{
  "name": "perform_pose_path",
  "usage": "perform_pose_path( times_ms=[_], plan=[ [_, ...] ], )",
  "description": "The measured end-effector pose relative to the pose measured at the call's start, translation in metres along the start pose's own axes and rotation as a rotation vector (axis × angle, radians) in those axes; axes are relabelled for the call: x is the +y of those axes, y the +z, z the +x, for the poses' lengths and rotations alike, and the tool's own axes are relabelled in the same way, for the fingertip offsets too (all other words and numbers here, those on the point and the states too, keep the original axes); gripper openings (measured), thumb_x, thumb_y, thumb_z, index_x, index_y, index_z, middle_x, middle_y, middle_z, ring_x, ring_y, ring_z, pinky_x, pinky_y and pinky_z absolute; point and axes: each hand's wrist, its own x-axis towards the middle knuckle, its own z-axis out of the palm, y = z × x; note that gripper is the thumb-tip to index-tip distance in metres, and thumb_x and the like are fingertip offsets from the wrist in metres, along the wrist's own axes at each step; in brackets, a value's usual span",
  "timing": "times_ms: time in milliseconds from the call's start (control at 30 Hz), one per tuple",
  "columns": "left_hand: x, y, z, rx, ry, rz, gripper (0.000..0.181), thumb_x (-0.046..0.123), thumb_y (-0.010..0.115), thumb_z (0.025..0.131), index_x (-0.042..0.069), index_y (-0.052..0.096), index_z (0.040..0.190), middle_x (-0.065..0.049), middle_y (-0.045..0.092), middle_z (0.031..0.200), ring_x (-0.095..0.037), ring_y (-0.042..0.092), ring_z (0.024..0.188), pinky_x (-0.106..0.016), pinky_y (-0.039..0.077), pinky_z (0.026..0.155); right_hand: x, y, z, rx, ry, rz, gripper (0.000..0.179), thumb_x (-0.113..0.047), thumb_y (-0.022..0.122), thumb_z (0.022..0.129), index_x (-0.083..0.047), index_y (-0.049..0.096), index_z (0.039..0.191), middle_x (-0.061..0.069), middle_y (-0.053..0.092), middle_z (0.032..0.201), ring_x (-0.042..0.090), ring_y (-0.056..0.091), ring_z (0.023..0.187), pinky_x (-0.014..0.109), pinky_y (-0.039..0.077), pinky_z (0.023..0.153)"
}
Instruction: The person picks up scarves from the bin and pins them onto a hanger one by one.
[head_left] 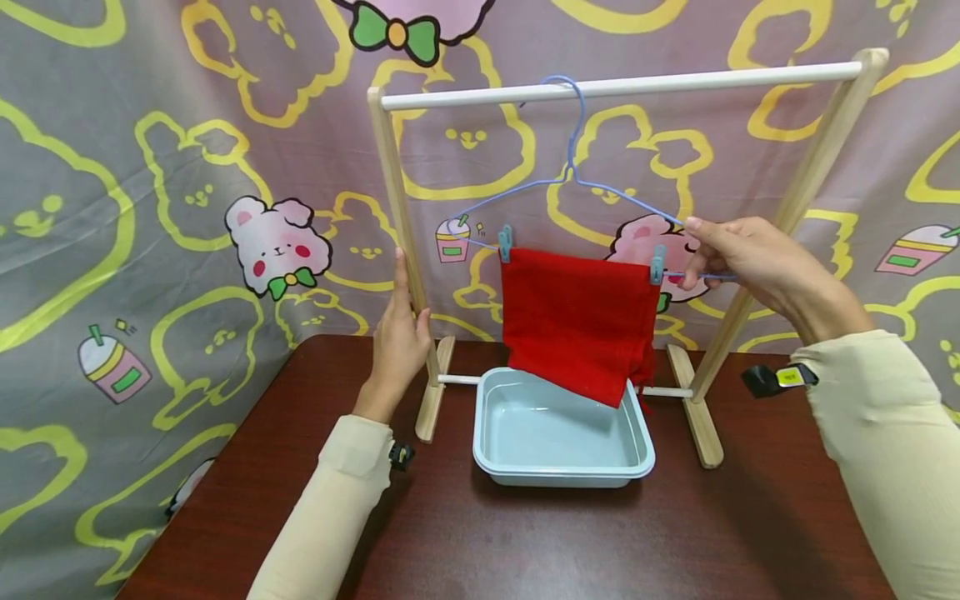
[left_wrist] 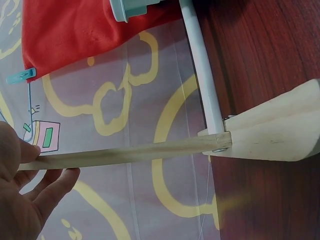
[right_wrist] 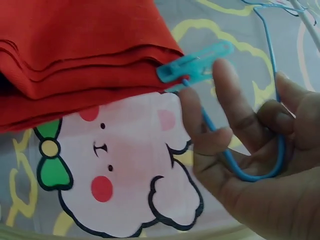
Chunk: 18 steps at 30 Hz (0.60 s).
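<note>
A blue clothes hanger point(head_left: 572, 171) hangs by its hook from the rack's white top bar point(head_left: 480, 96). A folded red cloth point(head_left: 577, 317) is fixed to its lower wire by two blue clothespins, one left point(head_left: 506, 242) and one right point(head_left: 657, 265). My right hand point(head_left: 738, 254) holds the hanger's right corner; the right wrist view shows the wire bend point(right_wrist: 260, 176) lying against the palm and fingers. With the thumb on one side and fingers on the other, my left hand point(head_left: 401, 337) grips the rack's left wooden post point(left_wrist: 130, 153).
Beneath the cloth stands a light blue plastic basin point(head_left: 562, 479) on the dark red-brown table point(head_left: 540, 542). The cloth's lower corner hangs over it. The rack's wooden feet point(head_left: 697, 417) flank the basin. A patterned curtain point(head_left: 202, 167) forms the backdrop.
</note>
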Motion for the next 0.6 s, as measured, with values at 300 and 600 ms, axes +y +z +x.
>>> perform_pose_path(
  times_ms=[300,600],
  plan=[
    [0.000,0.001,-0.001,-0.005,0.008,0.003,0.100,-0.004,0.063,0.100,0.031,-0.001,0.169,-0.021,0.036,0.167,-0.047,0.066,0.103,-0.057,0.056,0.079,0.004,0.001,0.004,0.136,-0.170,0.152,0.055,-0.034,0.058,0.108,0.003,0.077,0.072,-0.002,0.071,0.060,0.011,0.058,0.078,0.021,0.049,0.070],
    [0.000,0.000,-0.002,-0.004,0.028,0.002,0.100,-0.003,0.062,0.101,0.031,-0.002,0.169,-0.019,0.032,0.170,-0.045,0.064,0.095,-0.054,0.054,0.073,-0.006,0.000,0.006,0.212,-0.260,0.017,0.054,-0.036,0.062,0.106,0.008,0.077,0.078,-0.008,0.075,0.073,0.010,0.062,0.091,0.018,0.051,0.072]
  ],
)
